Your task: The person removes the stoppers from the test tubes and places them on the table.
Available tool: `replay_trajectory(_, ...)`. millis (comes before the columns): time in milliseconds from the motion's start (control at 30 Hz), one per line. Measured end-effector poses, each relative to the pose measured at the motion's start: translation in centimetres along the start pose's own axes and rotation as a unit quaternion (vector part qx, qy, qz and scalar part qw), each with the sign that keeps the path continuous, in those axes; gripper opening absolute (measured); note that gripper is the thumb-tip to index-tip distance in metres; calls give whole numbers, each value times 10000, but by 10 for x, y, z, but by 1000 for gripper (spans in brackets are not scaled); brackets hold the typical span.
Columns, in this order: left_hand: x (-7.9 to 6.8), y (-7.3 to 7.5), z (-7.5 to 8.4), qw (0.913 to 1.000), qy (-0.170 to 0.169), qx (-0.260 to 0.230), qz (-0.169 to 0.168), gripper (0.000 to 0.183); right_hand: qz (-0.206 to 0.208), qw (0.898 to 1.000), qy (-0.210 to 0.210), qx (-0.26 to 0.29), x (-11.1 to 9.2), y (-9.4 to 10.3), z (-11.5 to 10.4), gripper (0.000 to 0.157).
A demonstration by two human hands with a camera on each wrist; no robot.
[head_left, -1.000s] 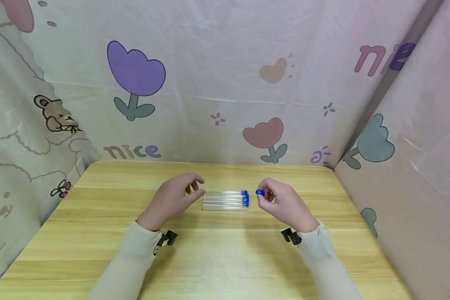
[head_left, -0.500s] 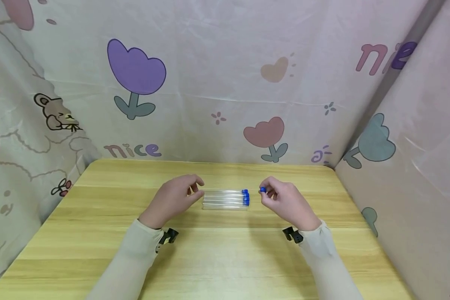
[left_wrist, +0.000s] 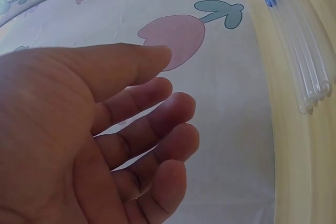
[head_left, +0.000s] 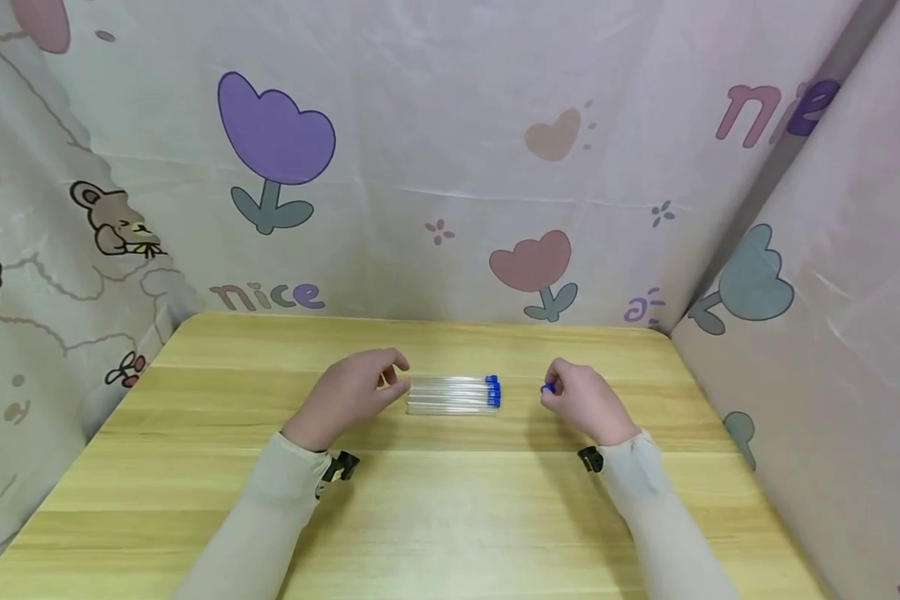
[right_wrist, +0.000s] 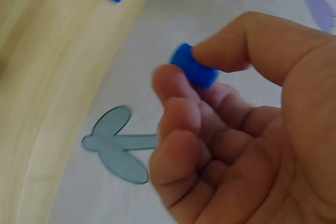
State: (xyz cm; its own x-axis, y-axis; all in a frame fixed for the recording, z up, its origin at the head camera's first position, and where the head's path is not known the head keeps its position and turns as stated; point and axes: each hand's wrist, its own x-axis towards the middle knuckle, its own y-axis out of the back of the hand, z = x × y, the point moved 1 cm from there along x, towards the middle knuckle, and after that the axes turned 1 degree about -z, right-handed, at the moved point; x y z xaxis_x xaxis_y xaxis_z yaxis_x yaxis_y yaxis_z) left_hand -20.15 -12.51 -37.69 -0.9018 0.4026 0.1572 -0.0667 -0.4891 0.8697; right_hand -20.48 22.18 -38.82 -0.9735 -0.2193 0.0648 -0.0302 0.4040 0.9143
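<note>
Several clear test tubes (head_left: 450,396) lie side by side on the wooden table, with their blue caps (head_left: 493,392) toward the right. The tube nearest me shows no blue at its right end. Between thumb and fingertips, my right hand (head_left: 588,404) pinches a loose blue cap (right_wrist: 194,66), apart from the tubes and to their right. My left hand (head_left: 348,396) hovers by the tubes' rounded left ends. Its fingers (left_wrist: 173,108) are loosely bent and hold nothing in the left wrist view, where the tubes (left_wrist: 307,51) appear at the upper right.
The wooden table (head_left: 450,517) runs back to a printed curtain (head_left: 412,150), which also hangs along the left and right sides. Black wrist mounts (head_left: 341,467) are strapped at both sleeves.
My right hand has moved right, away from the tubes' capped ends, with the blue cap still pinched. The left hand stays nearly in place, and the tubes lie as before.
</note>
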Motion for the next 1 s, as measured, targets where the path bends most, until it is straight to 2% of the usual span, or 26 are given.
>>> replay_trajectory(167,1,-4,-3,9998,52,91,-197,23,-422,9963,-544,-515,-1,-6,13,7)
replay_trajectory(333,3,-7,-5,9995,111,131,-273,23,-528,9921,-613,-957,-3,-14,24,9)
replay_trajectory(633,1,-8,-5,9992,158,64,-351,25,-853,9900,-972,-571,-1,-30,36,21)
replay_trajectory(833,0,-7,-5,9994,165,52,-311,26,-949,9883,-1055,-557,-1,-30,39,7)
replay_trajectory(933,-1,-5,-5,9995,189,53,-251,27,-852,9889,-1118,-475,-3,-16,32,32)
replay_trajectory(1000,-1,-4,-5,9997,196,60,-139,27,-513,9934,-984,-305,-3,-2,24,44)
